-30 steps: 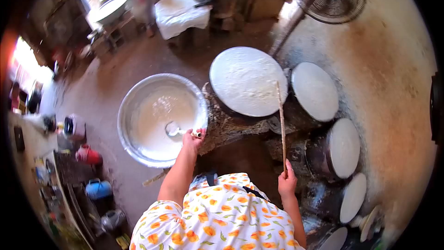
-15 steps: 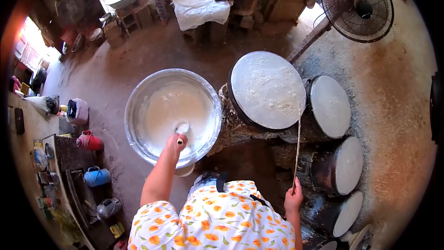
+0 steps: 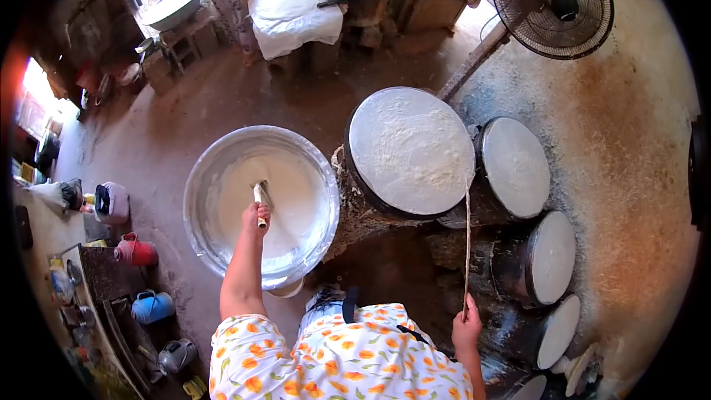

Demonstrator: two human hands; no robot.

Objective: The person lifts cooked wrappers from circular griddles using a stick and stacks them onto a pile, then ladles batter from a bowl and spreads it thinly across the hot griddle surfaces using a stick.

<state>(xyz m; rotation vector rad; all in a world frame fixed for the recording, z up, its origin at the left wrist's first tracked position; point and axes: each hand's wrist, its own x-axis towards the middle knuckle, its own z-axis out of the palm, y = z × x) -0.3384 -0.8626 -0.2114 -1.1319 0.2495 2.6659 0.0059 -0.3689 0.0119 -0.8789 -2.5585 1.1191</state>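
My left hand [image 3: 255,215] is closed around the handle of a ladle [image 3: 258,194]. The ladle's head dips into creamy white batter [image 3: 290,187], so most of it is hidden. A wide metal basin [image 3: 191,204] holds this batter. On the other side, my right hand [image 3: 466,326] grips a long thin stick [image 3: 468,252] that points forward. Its far tip overlaps the edge of a large round white-topped surface [image 3: 411,144] on a dark drum; whether it touches cannot be told. Flaky white residue covers that top.
Several more white-topped drums [image 3: 516,167] curve along my right. A standing fan [image 3: 554,7] rises behind them. Ahead are a white cloth-covered block [image 3: 296,18], a wide bowl [image 3: 174,6] and a person [image 3: 233,11]. A red jug [image 3: 136,250] and blue jug [image 3: 152,307] stand left.
The ladle has moved away from me and left in the basin, and its head has sunk into the batter. My view has shifted slightly. A person at the back shows more.
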